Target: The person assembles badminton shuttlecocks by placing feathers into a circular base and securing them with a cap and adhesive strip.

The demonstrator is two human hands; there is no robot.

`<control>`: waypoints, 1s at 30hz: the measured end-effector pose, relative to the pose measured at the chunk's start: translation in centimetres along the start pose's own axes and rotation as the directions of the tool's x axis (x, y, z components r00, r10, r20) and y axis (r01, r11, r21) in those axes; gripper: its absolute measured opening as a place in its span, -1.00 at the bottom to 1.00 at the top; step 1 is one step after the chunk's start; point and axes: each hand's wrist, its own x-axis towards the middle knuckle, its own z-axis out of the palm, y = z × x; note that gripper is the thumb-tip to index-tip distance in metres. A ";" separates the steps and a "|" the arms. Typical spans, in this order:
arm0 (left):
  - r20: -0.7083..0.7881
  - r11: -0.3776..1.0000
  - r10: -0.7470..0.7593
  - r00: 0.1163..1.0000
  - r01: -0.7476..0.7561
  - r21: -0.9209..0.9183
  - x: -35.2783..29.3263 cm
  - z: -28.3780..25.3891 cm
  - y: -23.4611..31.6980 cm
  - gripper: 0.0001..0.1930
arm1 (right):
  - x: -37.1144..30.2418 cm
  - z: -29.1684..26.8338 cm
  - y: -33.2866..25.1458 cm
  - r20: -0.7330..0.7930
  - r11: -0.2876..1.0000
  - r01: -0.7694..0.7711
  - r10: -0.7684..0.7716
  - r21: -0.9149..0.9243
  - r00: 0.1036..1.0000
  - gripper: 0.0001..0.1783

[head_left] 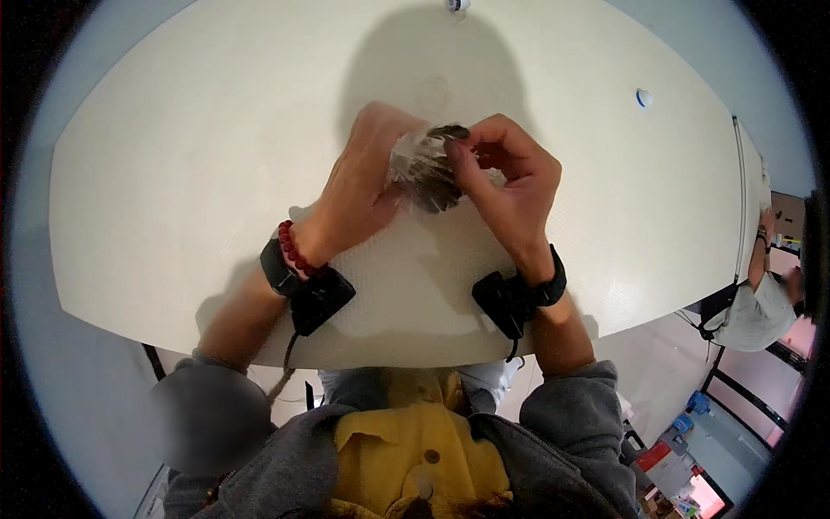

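Crumpled bundle (424, 177) is held over a cream table (216, 130), another person (750, 317) rightward.

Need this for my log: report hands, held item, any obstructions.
Left hand gripping, right hand pinching crumpled clear plastic. Dark material showing, kind unclear. Nothing seen blocking; small white-and-blue item lies apart, off right.

I seem to be in a shared workroom, perhaps an office: a broad, pale worktop (199, 156) spreads before me, another person (750, 318) is off to my right, and assorted red and blue items (664, 458) crowd nearby.
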 end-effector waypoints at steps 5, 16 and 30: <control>-0.003 0.982 -0.135 0.991 0.133 -0.135 -0.5 0.3 -0.2 -0.48 | 0.0 0.1 -0.5 -0.031 0.996 -0.002 0.005 0.087 1.000 -0.88; 0.031 0.969 -0.166 0.986 0.169 -0.183 -0.3 0.6 -0.2 -0.56 | -0.2 0.1 -0.2 -0.032 0.994 0.106 -0.107 -0.028 0.994 -0.90; 0.110 0.857 -0.283 0.953 0.303 -0.416 -1.3 1.0 -1.3 -0.54 | -0.4 0.4 -0.5 -0.111 0.937 0.301 -0.323 -0.180 0.940 -0.86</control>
